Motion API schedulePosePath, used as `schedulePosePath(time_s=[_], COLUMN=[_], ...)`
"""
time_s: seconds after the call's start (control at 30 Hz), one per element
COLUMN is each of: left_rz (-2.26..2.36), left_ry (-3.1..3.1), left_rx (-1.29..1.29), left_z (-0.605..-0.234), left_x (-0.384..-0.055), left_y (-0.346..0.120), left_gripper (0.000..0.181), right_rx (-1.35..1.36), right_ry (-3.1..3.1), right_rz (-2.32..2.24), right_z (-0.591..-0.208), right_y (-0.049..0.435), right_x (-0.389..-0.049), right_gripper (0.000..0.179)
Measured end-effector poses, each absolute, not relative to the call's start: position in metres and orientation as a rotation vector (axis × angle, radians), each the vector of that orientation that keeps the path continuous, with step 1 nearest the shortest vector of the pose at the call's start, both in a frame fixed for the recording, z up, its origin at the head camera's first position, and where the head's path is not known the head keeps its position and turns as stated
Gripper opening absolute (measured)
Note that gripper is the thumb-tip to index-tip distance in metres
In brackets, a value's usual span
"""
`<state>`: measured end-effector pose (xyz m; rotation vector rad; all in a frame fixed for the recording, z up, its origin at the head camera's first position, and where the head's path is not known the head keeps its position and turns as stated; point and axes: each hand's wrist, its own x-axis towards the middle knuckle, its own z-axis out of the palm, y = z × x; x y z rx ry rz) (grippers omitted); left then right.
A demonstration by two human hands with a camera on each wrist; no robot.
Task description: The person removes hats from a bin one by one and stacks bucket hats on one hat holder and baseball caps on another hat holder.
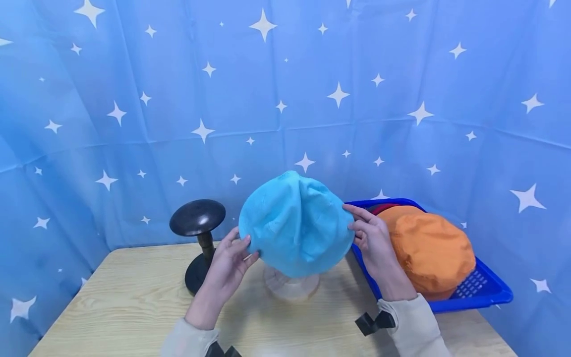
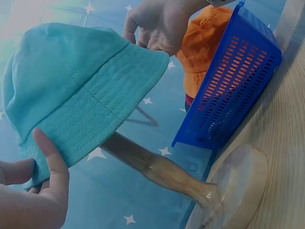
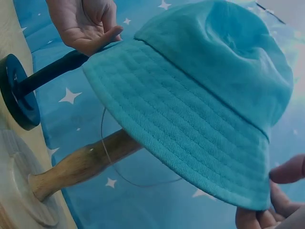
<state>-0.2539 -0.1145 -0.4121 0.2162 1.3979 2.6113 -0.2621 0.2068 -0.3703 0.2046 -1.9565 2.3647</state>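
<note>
A turquoise bucket hat (image 1: 296,225) sits over the top of a light wooden stand (image 2: 167,174), its crown creased in the middle. My left hand (image 1: 229,263) pinches the left side of the brim between thumb and fingers. On the opposite side, my right hand (image 1: 374,243) grips the brim the same way. In the right wrist view the stand's post (image 3: 86,160) runs up under the hat, and its upper end is hidden inside. A thin cord (image 3: 128,181) loops below the brim there.
Left of the hat is a black stand (image 1: 198,218) with a round domed top. A blue plastic basket (image 1: 486,292) at the right holds orange hats (image 1: 432,250) and something red. All stand on a wooden table (image 1: 129,297) before a star-patterned blue curtain (image 1: 267,99).
</note>
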Motion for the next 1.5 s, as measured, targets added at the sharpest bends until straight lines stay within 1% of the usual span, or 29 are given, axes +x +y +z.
schedulePosePath(time_s=[0.27, 0.37, 0.5, 0.6, 0.77, 0.87, 1.1, 1.23, 1.5], left_rz=[2.648, 2.664, 2.679, 2.68, 2.637, 2.613, 2.602, 2.564, 2.533], left_ry=[1.354, 1.348, 1.334, 1.318, 1.365, 1.406, 1.479, 1.557, 1.616], left_rx=[0.106, 0.074, 0.018, -0.001, -0.007, -0.015, -0.091, -0.114, -0.107], left_z=[-0.419, -0.422, -0.426, -0.428, -0.43, -0.431, -0.433, -0.438, -0.442], left_x=[-0.262, -0.264, -0.265, -0.266, -0.268, -0.268, -0.267, -0.268, -0.271], left_y=[-0.117, -0.118, -0.118, -0.117, -0.115, -0.114, -0.115, -0.116, -0.113], left_gripper=[0.043, 0.049, 0.064, 0.068, 0.058, 0.055, 0.048, 0.048, 0.051], right_rx=[0.071, 0.04, 0.031, 0.042, 0.103, 0.155, 0.2, 0.22, 0.233], right_ry=[-1.997, -2.053, -2.201, -2.312, -2.463, -2.543, -2.69, -2.741, -2.778], right_rz=[2.39, 2.355, 2.248, 2.134, 1.965, 1.901, 1.783, 1.726, 1.676], right_z=[-0.375, -0.378, -0.381, -0.382, -0.384, -0.386, -0.392, -0.395, -0.396], right_y=[0.203, 0.201, 0.2, 0.201, 0.204, 0.204, 0.199, 0.195, 0.196], right_x=[-0.269, -0.271, -0.272, -0.272, -0.272, -0.272, -0.268, -0.268, -0.268], right_gripper=[0.048, 0.048, 0.049, 0.05, 0.052, 0.054, 0.064, 0.067, 0.066])
